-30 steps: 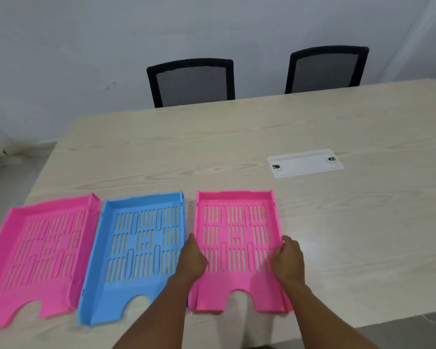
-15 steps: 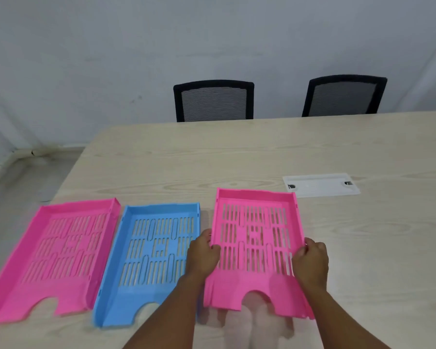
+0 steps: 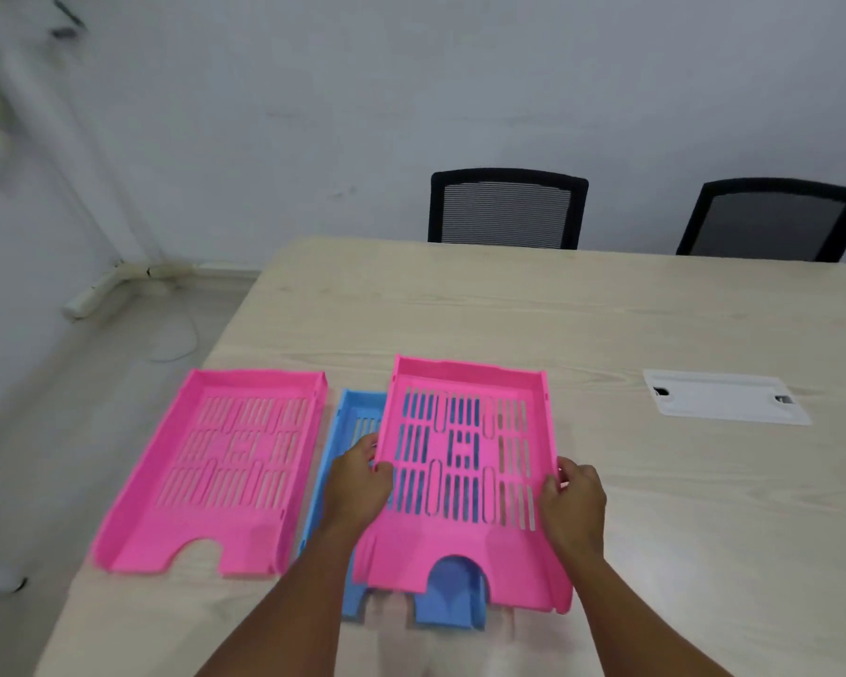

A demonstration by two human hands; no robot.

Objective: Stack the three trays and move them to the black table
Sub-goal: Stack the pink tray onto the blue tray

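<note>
Where it earlier lay beside, the hands-gripped pink tray (image 3: 465, 481) now overlaps the blue tray (image 3: 357, 417).

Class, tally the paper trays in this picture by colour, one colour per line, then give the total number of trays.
Pink trays: 2, the held pink tray and the pink tray on the left
Blue trays: 1, the blue tray partly under the held one
Total: 3
</note>
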